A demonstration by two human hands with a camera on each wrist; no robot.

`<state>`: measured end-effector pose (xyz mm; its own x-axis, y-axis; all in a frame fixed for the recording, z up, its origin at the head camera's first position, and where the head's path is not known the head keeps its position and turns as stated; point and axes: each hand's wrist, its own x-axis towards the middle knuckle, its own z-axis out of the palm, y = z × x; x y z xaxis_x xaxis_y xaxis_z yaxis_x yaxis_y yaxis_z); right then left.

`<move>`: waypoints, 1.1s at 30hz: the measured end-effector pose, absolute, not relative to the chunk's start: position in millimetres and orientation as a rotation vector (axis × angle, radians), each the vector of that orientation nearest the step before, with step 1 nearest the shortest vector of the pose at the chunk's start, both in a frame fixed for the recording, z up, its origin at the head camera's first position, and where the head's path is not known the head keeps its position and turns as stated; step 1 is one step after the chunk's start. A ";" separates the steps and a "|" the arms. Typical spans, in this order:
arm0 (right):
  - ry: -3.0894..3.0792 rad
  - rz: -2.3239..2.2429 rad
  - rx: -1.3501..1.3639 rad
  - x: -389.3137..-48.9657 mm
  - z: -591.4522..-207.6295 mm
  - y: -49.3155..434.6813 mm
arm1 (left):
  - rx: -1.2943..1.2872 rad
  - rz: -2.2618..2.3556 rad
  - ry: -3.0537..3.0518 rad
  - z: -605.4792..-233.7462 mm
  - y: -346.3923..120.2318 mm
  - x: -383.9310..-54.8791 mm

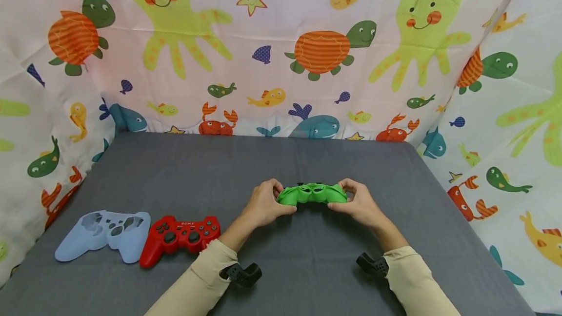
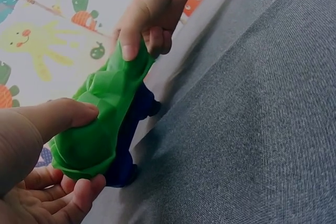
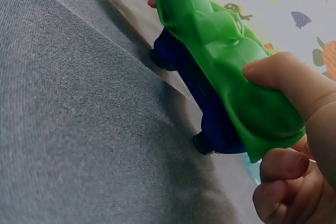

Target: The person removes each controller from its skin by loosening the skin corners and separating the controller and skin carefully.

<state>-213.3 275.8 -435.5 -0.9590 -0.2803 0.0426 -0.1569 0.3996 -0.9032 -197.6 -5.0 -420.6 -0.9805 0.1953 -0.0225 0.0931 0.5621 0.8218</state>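
A green silicone controller cover (image 1: 312,194) is stretched over a dark blue game controller (image 3: 197,87), held above the middle of the table. My left hand (image 1: 265,203) grips one end, thumb pressing on the green face and fingers curled beneath. At the opposite end my right hand (image 1: 360,203) holds it the same way. Both wrist views show the cover wrinkled and bulging, its edge lying along the controller's side. The blue body and its triggers stick out below that edge. In the head view the cover hides nearly all of the controller.
To the left lies a pale blue controller cover (image 1: 88,240) with button cut-outs. Right against it rests a red game controller (image 1: 179,235), close to my left forearm. Grey cloth (image 1: 307,267) covers the table, and a sea-animal curtain (image 1: 272,23) rises behind and at both sides.
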 end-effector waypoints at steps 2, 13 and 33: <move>2.565 -1.574 -0.401 -214.0 -433.7 275.5 | 0.256 1.386 2.685 -420.8 -5.8 -198.3; 2.630 -1.487 -0.433 -213.0 -433.9 272.9 | 0.275 1.367 2.733 -421.2 -4.7 -198.3; 2.547 -1.574 -0.394 -213.8 -436.6 276.9 | 0.284 1.347 2.836 -421.2 -4.8 -196.9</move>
<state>-213.8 276.9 -436.6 -0.9587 -0.2825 0.0328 -0.1556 0.4246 -0.8919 -196.9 -4.8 -421.2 -0.9838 0.1573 0.0866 0.1665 0.6189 0.7676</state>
